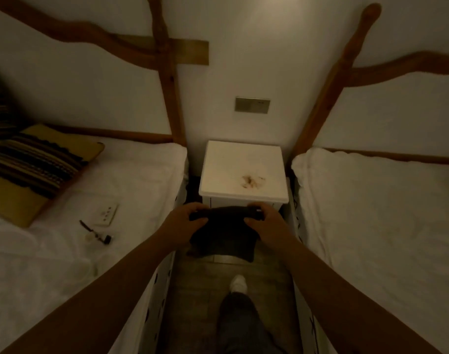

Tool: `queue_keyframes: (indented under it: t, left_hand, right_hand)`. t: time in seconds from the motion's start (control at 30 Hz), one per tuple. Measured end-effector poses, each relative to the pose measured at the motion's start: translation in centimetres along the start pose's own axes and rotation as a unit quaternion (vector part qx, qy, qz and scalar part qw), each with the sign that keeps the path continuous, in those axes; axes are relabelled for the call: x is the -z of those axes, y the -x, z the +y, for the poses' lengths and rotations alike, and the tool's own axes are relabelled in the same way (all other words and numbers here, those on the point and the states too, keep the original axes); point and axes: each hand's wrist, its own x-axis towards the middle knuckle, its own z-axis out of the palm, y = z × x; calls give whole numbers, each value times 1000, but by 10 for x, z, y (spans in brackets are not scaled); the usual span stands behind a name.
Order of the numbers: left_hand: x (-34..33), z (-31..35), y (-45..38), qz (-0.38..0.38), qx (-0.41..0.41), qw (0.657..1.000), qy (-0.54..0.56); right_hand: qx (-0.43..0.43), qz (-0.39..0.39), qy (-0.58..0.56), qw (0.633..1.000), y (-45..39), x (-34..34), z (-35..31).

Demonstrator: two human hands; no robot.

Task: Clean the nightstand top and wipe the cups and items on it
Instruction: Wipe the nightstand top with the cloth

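Between two beds, just beyond the hands, the nightstand (243, 172) bore a brown stain (251, 180); left hand (186, 223) and right hand (266, 226) gripped a dark cloth (224, 233) taut, evidently for wiping.

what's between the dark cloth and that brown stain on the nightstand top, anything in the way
Nothing visible. Both hands, left hand and right hand, hold the dark cloth just in front of the white nightstand, and the top between its front edge and the brown stain shows no cups or other items.
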Motion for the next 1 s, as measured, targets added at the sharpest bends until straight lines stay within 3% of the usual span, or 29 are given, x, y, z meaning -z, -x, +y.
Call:
queue_keyframes:
  t: [0.27, 0.47, 0.63, 0.73, 0.87, 1.0]
  left_hand:
    - [-9, -42, -182, -8, 97, 995, 25]
    - [-34, -133, -327, -21, 94, 994, 43]
    - [-73, -217, -421, -4, 81, 994, 72]
    - [-97, -250, -455, 13, 62, 996, 60]
    - [-113, -276, -463, 29, -22, 999, -29]
    - [-118, -302, -457, 30, -34, 977, -209]
  right_hand:
    - [-69, -36, -26, 997, -193, 10, 24]
    - [-82, 6, -14, 997, -329, -22, 93]
    - [-67, 29, 52, 996, -422, -47, 167]
    - [-52, 85, 106, 989, -450, -61, 198]
    - [12, 180, 287, 941, -453, -85, 221]
    - [99, 32, 429, 897, -449, -127, 235]
